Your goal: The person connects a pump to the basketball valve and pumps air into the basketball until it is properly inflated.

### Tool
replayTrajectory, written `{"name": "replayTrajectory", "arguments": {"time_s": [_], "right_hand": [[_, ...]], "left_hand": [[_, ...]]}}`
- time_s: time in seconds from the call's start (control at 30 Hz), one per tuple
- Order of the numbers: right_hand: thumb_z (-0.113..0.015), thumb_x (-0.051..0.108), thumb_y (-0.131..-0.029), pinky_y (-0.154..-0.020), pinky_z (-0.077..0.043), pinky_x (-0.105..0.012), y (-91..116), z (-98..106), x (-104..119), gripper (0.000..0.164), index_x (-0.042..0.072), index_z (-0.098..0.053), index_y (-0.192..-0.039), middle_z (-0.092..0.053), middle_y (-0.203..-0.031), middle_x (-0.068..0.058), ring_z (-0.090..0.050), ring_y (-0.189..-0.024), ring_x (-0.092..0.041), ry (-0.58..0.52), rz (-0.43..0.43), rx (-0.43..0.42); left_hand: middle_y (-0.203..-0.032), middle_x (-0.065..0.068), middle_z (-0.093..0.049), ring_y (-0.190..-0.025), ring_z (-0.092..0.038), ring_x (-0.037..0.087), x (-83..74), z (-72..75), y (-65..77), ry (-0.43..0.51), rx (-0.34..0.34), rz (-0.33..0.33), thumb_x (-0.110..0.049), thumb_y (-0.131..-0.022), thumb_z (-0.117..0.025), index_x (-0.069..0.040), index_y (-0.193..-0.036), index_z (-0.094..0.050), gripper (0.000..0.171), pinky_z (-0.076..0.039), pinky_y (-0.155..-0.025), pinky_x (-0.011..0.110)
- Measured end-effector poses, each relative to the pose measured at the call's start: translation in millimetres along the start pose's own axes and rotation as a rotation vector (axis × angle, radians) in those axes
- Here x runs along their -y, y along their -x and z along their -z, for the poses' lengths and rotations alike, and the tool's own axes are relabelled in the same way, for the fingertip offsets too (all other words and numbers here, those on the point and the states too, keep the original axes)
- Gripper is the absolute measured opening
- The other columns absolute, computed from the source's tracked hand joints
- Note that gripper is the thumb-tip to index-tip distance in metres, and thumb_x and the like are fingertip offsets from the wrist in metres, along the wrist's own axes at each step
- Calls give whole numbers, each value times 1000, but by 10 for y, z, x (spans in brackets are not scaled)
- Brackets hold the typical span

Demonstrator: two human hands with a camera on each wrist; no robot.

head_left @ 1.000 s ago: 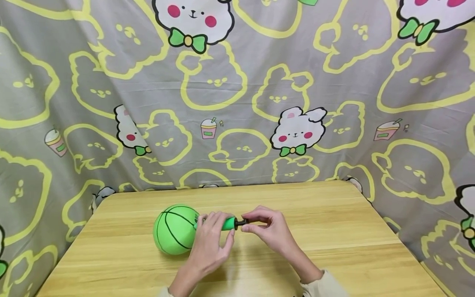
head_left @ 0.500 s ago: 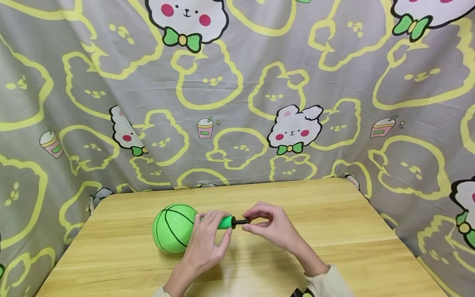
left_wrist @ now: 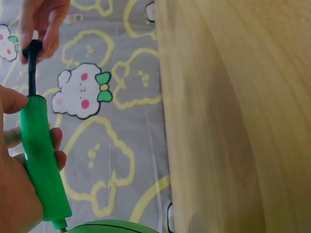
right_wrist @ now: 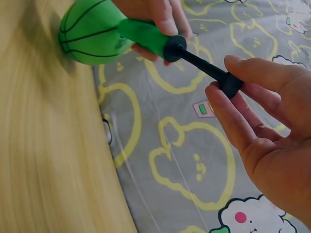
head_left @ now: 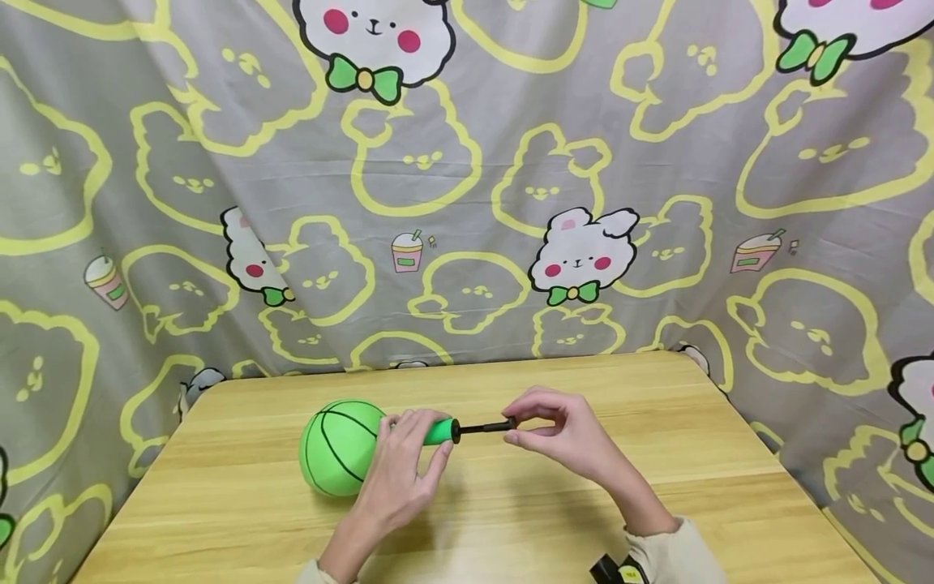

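Note:
A green hand pump [left_wrist: 41, 160] with a black rod lies level between both hands, its nozzle end at a green ball [head_left: 337, 450] with black basketball lines. My left hand [head_left: 400, 470] grips the pump's green barrel, thumb toward the rod end. Part of the barrel and the ball's right side are hidden behind that hand in the head view. My right hand [head_left: 572, 434] pinches the black handle [right_wrist: 230, 85] at the rod's end between thumb and fingers. A long stretch of thin black rod [right_wrist: 201, 64] shows out of the barrel.
The ball rests on a light wooden table [head_left: 657, 454]. A grey curtain [head_left: 467, 162] with cartoon bears and yellow outlines hangs behind the table and along its sides. A black wrist device [head_left: 619, 570] sits by the right sleeve.
My right hand has moved right, drawing the rod and handle farther out of the pump's barrel. The left hand has shifted slightly left and still grips the barrel; the ball stays nearly in place.

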State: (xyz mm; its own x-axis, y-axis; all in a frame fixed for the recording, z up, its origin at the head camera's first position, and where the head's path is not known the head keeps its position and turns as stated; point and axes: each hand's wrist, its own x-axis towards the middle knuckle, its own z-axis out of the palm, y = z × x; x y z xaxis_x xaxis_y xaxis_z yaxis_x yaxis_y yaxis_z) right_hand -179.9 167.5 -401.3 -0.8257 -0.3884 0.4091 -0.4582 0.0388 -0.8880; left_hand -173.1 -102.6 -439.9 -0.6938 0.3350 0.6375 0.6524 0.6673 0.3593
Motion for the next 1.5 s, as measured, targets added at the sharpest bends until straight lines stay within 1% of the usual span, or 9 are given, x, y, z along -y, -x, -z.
{"name": "replayTrajectory", "arguments": {"time_s": [0.2, 0.37, 0.6, 0.83, 1.0, 1.1, 1.23, 1.43, 1.5], "right_hand": [[-79, 0, -87, -81, -60, -39, 29, 178, 47, 24, 6, -75, -109, -67, -110, -19, -71, -102, -27, 14, -4, -19], [-78, -1, -87, -80, -60, -38, 52, 296, 83, 23, 5, -75, -110, -68, -111, -17, -71, -102, -27, 28, -1, -28], [-78, -1, -87, -80, -60, -38, 70, 326, 110, 25, 4, -74, -111, -67, -113, -20, -71, -103, -27, 19, -19, -8], [-79, -2, -85, -80, -60, -40, 84, 325, 130, 27, 2, -74, -111, -67, -114, -19, -71, -103, -26, 22, -16, -11], [-81, 0, -85, -77, -60, -38, 68, 296, 123, 26, 6, -75, -109, -68, -111, -16, -72, -101, -24, 68, -2, -39], [-81, 0, -84, -77, -60, -38, 48, 248, 103, 26, 7, -75, -108, -69, -109, -18, -72, -100, -24, 85, 19, -53], [-82, 1, -84, -79, -60, -38, 25, 156, 72, 25, 7, -76, -107, -68, -107, -21, -72, -100, -24, 92, 32, -78], [-84, 3, -82, -78, -60, -37, 2, -6, 46, 25, 9, -78, -105, -70, -105, -19, -72, -99, -24, 81, 24, -121], [-85, 5, -81, -78, -60, -36, -6, -61, 42, 25, 10, -78, -105, -70, -104, -16, -72, -99, -24, 82, 13, -128]], "left_hand": [[-111, -3, -70, -104, -63, 14, 30, 39, -39, 8, -18, 11, -25, -94, -67, -17, -118, -66, 26, -37, -97, 47], [-110, -3, -70, -104, -63, 15, 51, 47, -55, 19, -31, 11, -24, -93, -68, -16, -117, -66, 25, -37, -97, 47], [-109, -3, -70, -103, -63, 15, 57, 30, -56, 15, -38, -1, -24, -92, -68, -16, -116, -66, 25, -36, -96, 46], [-106, -5, -70, -99, -62, 13, 31, 32, -60, 22, -38, 11, -24, -91, -69, -17, -114, -65, 24, -37, -94, 47], [-105, -5, -70, -100, -63, 13, 23, 35, -56, 24, -42, 23, -23, -90, -69, -17, -114, -66, 25, -37, -95, 47], [-106, -4, -70, -101, -63, 14, 26, 38, -48, 15, -51, 27, -23, -89, -69, -16, -114, -66, 25, -37, -95, 48], [-106, -3, -70, -101, -63, 16, 31, 42, -38, -5, -63, 26, -23, -89, -68, -16, -113, -67, 25, -37, -95, 49], [-107, -2, -71, -101, -63, 17, 17, 37, -24, -12, -61, 17, -23, -89, -68, -15, -114, -67, 26, -37, -95, 50], [-108, -1, -70, -100, -63, 18, 9, 34, -20, -12, -61, 16, -23, -89, -69, -14, -114, -67, 27, -37, -95, 51]]}}
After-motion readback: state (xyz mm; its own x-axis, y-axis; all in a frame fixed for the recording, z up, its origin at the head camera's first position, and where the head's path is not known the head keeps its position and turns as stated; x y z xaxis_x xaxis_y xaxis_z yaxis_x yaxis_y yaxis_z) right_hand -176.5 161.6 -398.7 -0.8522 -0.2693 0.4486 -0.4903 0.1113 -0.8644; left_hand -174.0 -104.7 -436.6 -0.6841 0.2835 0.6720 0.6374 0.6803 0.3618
